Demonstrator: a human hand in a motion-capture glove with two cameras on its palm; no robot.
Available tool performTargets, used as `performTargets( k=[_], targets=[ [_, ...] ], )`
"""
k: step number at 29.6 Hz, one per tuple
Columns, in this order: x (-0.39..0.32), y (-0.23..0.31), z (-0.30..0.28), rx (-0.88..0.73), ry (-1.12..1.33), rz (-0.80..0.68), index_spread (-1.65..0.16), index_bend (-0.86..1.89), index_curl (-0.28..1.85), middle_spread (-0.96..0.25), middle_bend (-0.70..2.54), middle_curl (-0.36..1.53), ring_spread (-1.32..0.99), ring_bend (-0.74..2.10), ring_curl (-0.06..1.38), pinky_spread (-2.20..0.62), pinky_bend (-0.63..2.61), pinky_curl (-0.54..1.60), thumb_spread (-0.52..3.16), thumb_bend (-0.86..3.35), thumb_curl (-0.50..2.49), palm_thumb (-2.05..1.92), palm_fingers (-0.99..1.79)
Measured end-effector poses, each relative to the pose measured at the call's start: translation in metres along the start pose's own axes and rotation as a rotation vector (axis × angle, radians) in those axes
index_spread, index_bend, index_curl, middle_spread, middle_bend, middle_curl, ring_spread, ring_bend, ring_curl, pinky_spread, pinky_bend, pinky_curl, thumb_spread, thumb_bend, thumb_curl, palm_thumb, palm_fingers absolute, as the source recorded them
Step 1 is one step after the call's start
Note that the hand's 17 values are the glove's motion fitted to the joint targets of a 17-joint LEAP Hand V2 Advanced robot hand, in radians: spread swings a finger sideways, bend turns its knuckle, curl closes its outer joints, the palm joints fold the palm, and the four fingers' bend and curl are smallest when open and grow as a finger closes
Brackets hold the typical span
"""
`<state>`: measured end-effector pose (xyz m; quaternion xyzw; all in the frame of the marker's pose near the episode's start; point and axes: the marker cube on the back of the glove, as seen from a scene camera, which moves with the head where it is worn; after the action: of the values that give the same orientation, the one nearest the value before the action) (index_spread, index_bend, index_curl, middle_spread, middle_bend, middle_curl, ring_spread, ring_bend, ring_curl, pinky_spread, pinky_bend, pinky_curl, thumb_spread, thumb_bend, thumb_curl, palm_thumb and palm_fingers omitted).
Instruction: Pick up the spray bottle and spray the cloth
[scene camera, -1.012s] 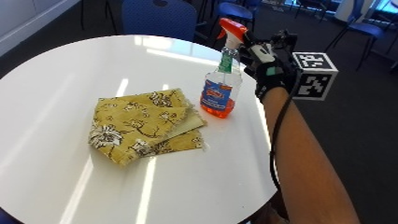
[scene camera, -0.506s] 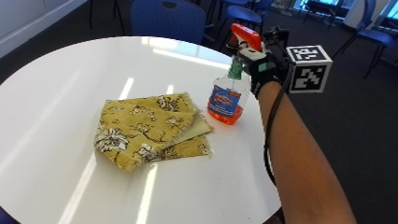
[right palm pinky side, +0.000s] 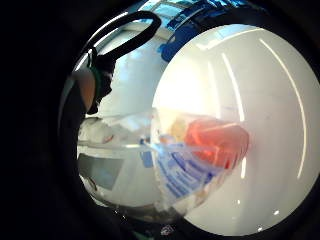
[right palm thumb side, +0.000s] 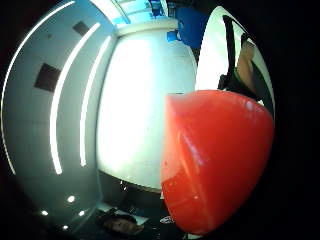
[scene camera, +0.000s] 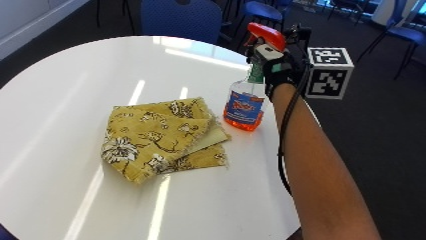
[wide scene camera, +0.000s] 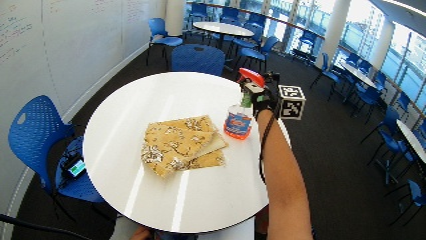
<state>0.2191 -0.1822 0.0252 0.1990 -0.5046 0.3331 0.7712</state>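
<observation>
A clear spray bottle (scene camera: 245, 107) with orange liquid, a blue label and a red trigger head (scene camera: 266, 35) stands upright on the round white table (scene camera: 66, 100), near its right edge. My gloved right hand (scene camera: 279, 67) is wrapped round the bottle's neck just under the red head, reaching in from the table's right side. The red head (right palm thumb side: 215, 160) fills much of the thumb side view, and the bottle's body (right palm pinky side: 200, 150) lies close below the palm. A folded yellow patterned cloth (scene camera: 163, 137) lies flat to the left of the bottle, close to its base.
The table edge runs just right of the bottle. A blue chair (scene camera: 180, 17) stands behind the table and another blue chair (wide scene camera: 40, 130) at its left. More chairs and tables stand further back.
My hand has come in from the right of the trigger head and closed round the bottle's neck. Bottle and cloth stay where they were; the outside view itself has shifted.
</observation>
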Motion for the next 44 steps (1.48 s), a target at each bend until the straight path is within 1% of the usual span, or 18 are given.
performTargets(
  k=[6, 10, 17, 30, 44],
  targets=[
    [-0.016, -0.007, -0.003, 0.136, 0.061, -0.142, -0.31, 0.19, 0.44, -0.23, 0.42, 0.46, -0.2, 0.44, 0.41, -0.08, 0.24, 0.24, 0.56, -0.03, 0.56, 0.99, 1.28],
    [-0.032, -0.009, -0.005, 0.224, 0.083, -0.211, -0.31, 0.16, 0.44, -0.24, 0.43, 0.47, -0.21, 0.5, 0.43, -0.17, 0.33, 0.28, 0.51, -0.03, 0.58, 0.98, 1.37],
    [-0.055, -0.009, -0.001, 0.277, 0.098, -0.286, -0.3, 0.17, 0.45, -0.24, 0.49, 0.49, -0.22, 0.56, 0.45, -0.26, 0.4, 0.33, 0.43, -0.03, 0.62, 0.97, 1.39],
    [-0.057, -0.007, -0.005, 0.312, 0.09, -0.3, -0.3, 0.19, 0.48, -0.25, 0.53, 0.5, -0.24, 0.6, 0.46, -0.31, 0.44, 0.36, 0.36, -0.03, 0.68, 0.96, 1.37],
    [-0.046, -0.007, 0.001, 0.28, 0.092, -0.287, -0.32, 0.19, 0.5, -0.24, 0.54, 0.5, -0.24, 0.62, 0.46, -0.31, 0.44, 0.38, 0.33, -0.03, 0.72, 0.95, 1.36]
  ],
)
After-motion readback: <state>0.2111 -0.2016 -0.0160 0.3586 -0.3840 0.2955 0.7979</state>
